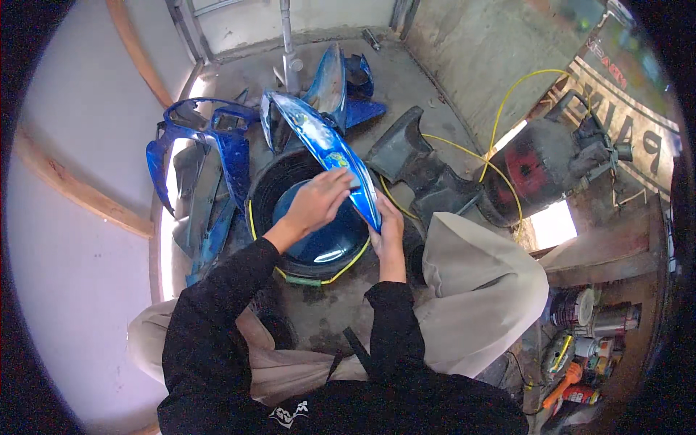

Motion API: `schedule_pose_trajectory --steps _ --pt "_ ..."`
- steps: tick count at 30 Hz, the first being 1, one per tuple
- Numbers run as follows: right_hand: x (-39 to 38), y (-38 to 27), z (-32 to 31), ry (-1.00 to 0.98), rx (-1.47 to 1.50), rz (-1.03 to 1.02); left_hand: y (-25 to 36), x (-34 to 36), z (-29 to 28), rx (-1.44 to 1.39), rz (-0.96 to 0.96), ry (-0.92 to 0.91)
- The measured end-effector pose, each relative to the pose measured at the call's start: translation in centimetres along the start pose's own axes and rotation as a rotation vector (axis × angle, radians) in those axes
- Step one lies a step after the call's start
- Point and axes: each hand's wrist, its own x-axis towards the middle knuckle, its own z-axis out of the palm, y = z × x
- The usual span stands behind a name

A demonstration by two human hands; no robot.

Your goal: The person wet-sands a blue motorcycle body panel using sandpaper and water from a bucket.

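Observation:
A long, curved blue motorcycle fairing panel is tilted over a black tub of water, its far end pointing up and left. My right hand is closed around the panel's near end. Against the panel's face, my left hand presses with its fingers together. A small grey pad shows at those fingertips; most of it is hidden, and its exact kind is unclear. Near the left fingers the blue surface has a dull yellowish patch. The tub's yellow handle hangs on the near side.
More blue fairing parts lie on the floor at left and beyond the tub. Right of it sit dark plastic panels. A black and red compressor tank with a yellow hose stands farther right. Cans and tools crowd the lower right.

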Motion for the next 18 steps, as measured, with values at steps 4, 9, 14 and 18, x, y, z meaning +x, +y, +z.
schedule_pose_trajectory --steps 4,9,14,18 --pt "0.1 0.3 -0.5 0.002 -0.055 -0.007 3.0 -1.1 0.6 -0.207 0.203 -0.150" --pt "-0.2 -0.2 -0.2 -0.010 -0.027 0.007 0.6 -0.2 0.0 -0.100 0.118 -0.121" --pt "-0.1 0.0 -0.3 0.005 0.033 0.017 -0.5 0.4 -0.2 -0.050 -0.041 -0.004" --pt "-0.3 0.0 -0.4 0.003 -0.094 0.031 3.0 -1.1 0.8 -0.194 0.245 -0.170"
